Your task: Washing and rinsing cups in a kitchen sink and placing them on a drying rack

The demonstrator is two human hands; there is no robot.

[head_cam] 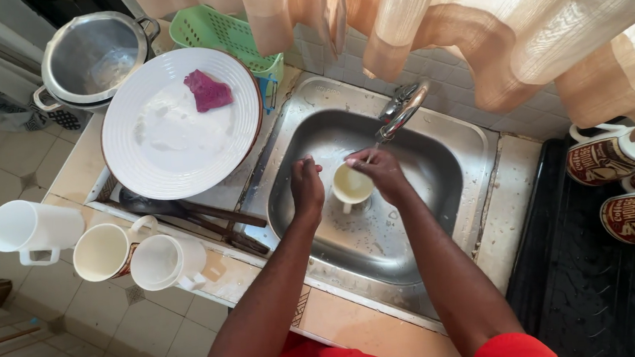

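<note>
Looking down from the head camera onto a tiled kitchen surface [518,185] under peach curtains [471,23], with a steel sink [383,241] set into its middle and a chrome tap [401,108] arching in from the back rim.

Holding a cream cup [351,184] over the sink basin, just below the tap's spout, handle pointing down toward the near side. Gripping it on both sides: left hand [307,188] pressing against the cup's left wall with fingers curled together, right hand [379,170] wrapping the cup's right rim with fingers clamped on it, one fingertip seeming to dip inside. Reaching in with both bare forearms from the near edge, red sleeves showing at the bottom.

Resting at the surface's left end: a large white plate [178,136] carrying a purple sponge [209,90], with a steel pot [93,56] behind it at the far left corner and a green plastic basket [223,31] just beside the pot. Lying on their sides along the near left edge: three white mugs [104,248], mouths facing the camera. Poking out from under the plate: dark utensil handles [215,217].

Sitting on the right end: a black drying tray [582,278] bearing brown printed mugs [618,158], tipped over near its far right corner.
</note>
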